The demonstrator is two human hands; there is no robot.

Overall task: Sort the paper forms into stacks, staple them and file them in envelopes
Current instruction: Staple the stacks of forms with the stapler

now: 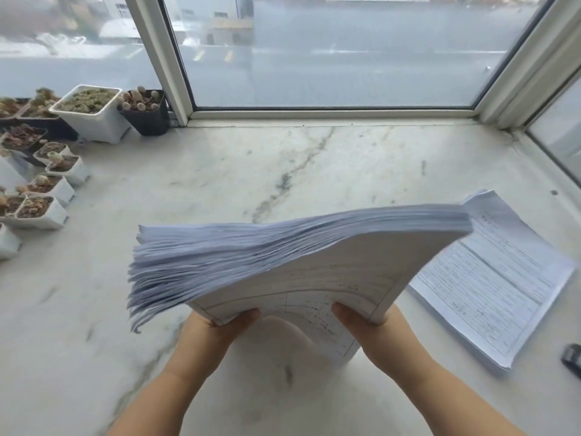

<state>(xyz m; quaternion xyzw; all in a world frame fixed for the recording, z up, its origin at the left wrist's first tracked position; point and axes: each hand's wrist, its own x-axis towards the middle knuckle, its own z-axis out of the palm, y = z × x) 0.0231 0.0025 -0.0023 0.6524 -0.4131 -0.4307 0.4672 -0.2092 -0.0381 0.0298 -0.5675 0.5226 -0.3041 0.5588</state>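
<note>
Left hand (217, 325): thumb pressed on top of the near edge of the thick stack of forms (283, 265), remaining fingers hidden beneath it. Right hand (371, 325): same grip, thumb on the top sheet, other fingers under the stack. Both hands curl round the near edge; the stack is lifted off the table (220, 171), bowed, far edge fanned and sagging at the left corner. One sheet hangs down between the 2 hands.

Second pile of printed forms (493, 278) lies flat on the table at right, its near-left corner under the raised stack's right edge. Dark object (572, 360) at right frame edge, cut off, identity unclear.

Open marble ahead up to the window frame (330, 113). Left edge lined with small potted succulents (47, 171), well apart from the stack.
</note>
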